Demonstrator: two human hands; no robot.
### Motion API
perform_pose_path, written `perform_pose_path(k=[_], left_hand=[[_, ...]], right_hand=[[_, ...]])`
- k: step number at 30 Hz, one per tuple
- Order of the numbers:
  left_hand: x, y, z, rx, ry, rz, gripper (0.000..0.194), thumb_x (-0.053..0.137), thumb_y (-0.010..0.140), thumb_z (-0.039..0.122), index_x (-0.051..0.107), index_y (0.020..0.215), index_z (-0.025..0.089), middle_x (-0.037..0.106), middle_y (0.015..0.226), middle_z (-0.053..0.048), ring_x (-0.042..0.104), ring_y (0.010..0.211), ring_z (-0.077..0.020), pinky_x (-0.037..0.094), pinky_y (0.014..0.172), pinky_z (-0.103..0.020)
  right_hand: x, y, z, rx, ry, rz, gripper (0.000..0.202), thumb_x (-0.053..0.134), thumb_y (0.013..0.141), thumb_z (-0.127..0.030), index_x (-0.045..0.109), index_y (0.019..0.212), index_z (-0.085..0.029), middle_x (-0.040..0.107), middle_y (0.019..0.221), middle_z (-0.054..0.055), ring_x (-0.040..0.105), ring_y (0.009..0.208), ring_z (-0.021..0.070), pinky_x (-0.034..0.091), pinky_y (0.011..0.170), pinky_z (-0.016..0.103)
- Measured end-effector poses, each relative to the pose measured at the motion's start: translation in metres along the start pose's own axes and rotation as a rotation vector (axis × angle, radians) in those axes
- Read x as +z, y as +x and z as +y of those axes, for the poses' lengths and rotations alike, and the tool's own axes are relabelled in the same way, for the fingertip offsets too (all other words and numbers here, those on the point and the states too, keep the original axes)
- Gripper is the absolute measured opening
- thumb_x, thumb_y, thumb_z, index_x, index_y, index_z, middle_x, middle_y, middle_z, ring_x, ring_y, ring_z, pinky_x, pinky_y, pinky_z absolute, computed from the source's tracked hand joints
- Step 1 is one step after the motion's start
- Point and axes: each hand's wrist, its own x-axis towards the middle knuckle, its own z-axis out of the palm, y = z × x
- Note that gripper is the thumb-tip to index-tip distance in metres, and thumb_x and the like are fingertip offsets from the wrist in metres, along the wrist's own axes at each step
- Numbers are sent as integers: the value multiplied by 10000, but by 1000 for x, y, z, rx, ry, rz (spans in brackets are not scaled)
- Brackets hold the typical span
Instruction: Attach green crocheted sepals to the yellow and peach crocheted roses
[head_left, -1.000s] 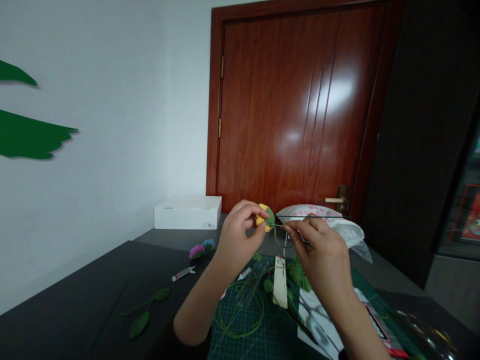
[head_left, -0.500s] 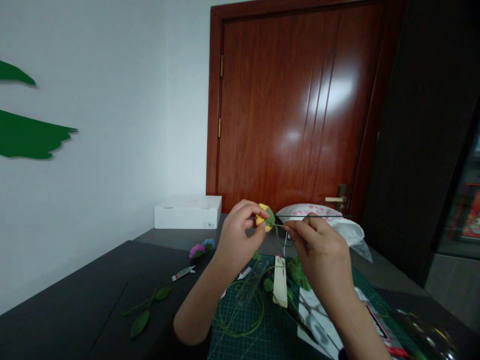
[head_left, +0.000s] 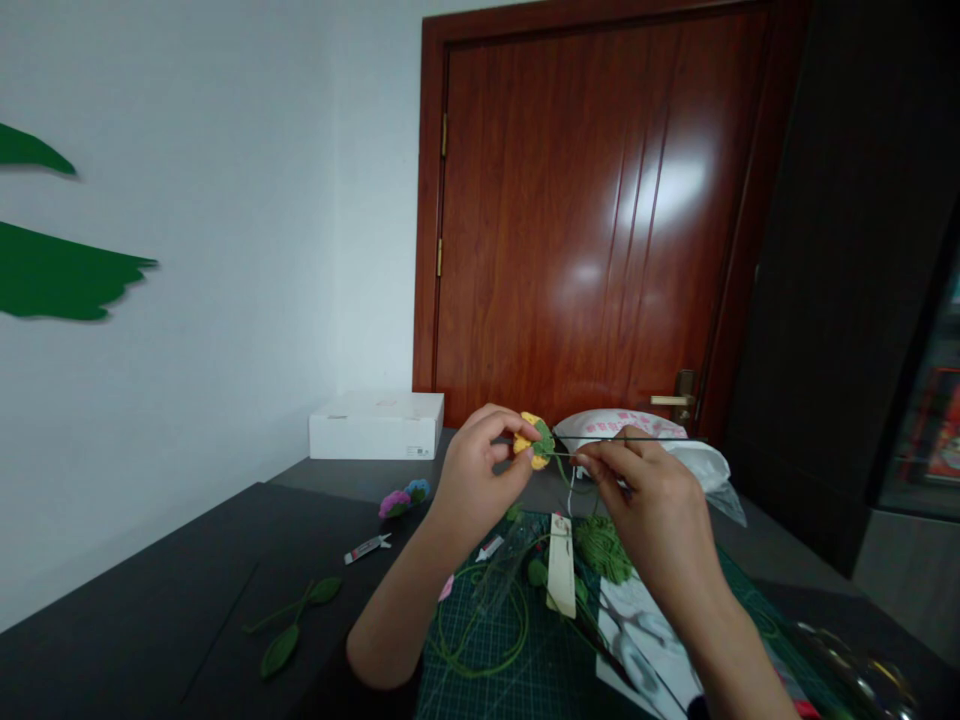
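Observation:
A yellow crocheted flower with a green base is pinched between the thumb and fingers of my left hand. From its base a thin dark stem wire runs out to the right, passing over my right hand. The closed fingertips of that hand grip a thin needle, whose tip meets the green base. Green yarn hangs below the flower. A ball of green yarn lies below, partly behind my right hand.
A green cutting mat carries looped green yarn, a cream card and scissors. To the left lie a glue tube, a leafy stem and pink and blue flowers. Behind are a white box and a white bag.
My right hand has shifted slightly right and down with the needle. The flower sits a little farther right and lower, still in my left hand's pinch.

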Motion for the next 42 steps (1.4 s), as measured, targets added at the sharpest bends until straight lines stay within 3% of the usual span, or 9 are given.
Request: perform_pose_path(k=[10, 22, 33, 42], left_hand=[[-2, 0, 2, 22, 51, 9, 153, 569, 797, 53, 649, 876, 156, 568, 973, -57, 613, 923, -147, 579, 718, -218], [-1, 1, 2, 33, 56, 2, 166, 563, 792, 48, 651, 868, 167, 564, 958, -55, 615, 889, -147, 586, 695, -235], [0, 0, -1, -43, -86, -19, 117, 600, 781, 87, 658, 858, 154, 582, 955, -63, 629, 903, -161, 596, 734, -273], [-1, 1, -9, -169, -258, 29, 110, 647, 763, 127, 653, 870, 152, 659, 929, -68, 668, 914, -182, 582, 821, -336]], right_hand=[[-2, 0, 1, -2, 53, 5, 118, 608, 917, -213, 722, 885, -204, 665, 822, 38, 633, 739, 200, 426, 662, 310], [-1, 0, -5, -32, -62, -13, 155, 585, 921, -197, 730, 866, -190, 645, 791, 65, 604, 698, 219, 396, 612, 315], [11, -1, 1, 109, 242, -61, 159, 583, 907, -206, 737, 865, -206, 707, 871, 64, 642, 808, 224, 458, 726, 331], [24, -1, 3, 298, 536, -115, 265, 547, 911, -314, 758, 799, -199, 620, 686, 27, 586, 702, 202, 418, 635, 294]])
